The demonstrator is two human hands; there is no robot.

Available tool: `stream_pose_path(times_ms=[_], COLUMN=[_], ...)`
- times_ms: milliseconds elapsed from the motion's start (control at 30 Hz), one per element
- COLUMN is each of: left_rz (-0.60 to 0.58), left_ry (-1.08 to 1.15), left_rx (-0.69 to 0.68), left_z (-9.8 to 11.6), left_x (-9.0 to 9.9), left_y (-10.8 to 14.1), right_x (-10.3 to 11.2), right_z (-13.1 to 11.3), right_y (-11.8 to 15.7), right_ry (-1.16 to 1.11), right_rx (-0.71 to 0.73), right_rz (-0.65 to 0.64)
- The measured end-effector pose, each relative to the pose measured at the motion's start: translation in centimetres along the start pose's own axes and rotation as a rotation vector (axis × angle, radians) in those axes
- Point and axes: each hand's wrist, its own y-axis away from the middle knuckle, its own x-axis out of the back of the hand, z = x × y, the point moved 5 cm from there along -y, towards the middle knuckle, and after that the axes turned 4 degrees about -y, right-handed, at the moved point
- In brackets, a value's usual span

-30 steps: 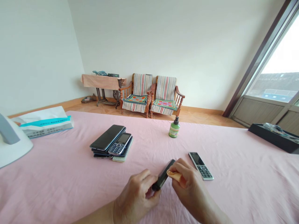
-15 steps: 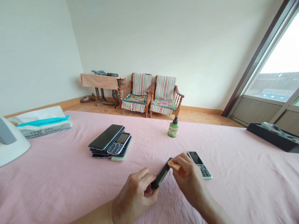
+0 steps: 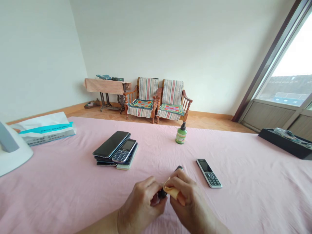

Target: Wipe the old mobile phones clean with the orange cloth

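Low over the pink cloth, my left hand (image 3: 143,203) is closed around the near end of a dark mobile phone (image 3: 162,194), which is held edge-up. My right hand (image 3: 188,200) pinches a folded yellow cloth (image 3: 172,191) and presses it against the phone close to my left fingers. Most of the phone is hidden behind my right hand; its far tip shows above the knuckles. A silver-edged keypad phone (image 3: 209,174) lies to the right. Left of my hands sits a stack of phones, with a dark blue keypad phone (image 3: 124,150) and a black smartphone (image 3: 112,144) on top.
A green bottle (image 3: 181,134) with a black cap stands beyond my hands on the pink cloth (image 3: 73,188). At the left are a tissue pack (image 3: 48,130) and a white object (image 3: 14,149). A black box (image 3: 282,143) holding cables is at the right. Two chairs stand behind.
My right hand has slid the yellow cloth along the phone toward me, from its far end to near my left hand. The left hand keeps its grip.
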Motion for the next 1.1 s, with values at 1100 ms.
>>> stream_pose_path(times_ms=[1100], left_rz=[-0.202], left_ry=[0.262], left_rx=[-0.046], left_z=[1.3], left_x=[0.2], left_y=[-0.9], right_x=[0.3], right_z=[2.6], right_y=[0.1], right_ry=[-0.381], right_rx=[-0.385], right_rz=[0.106])
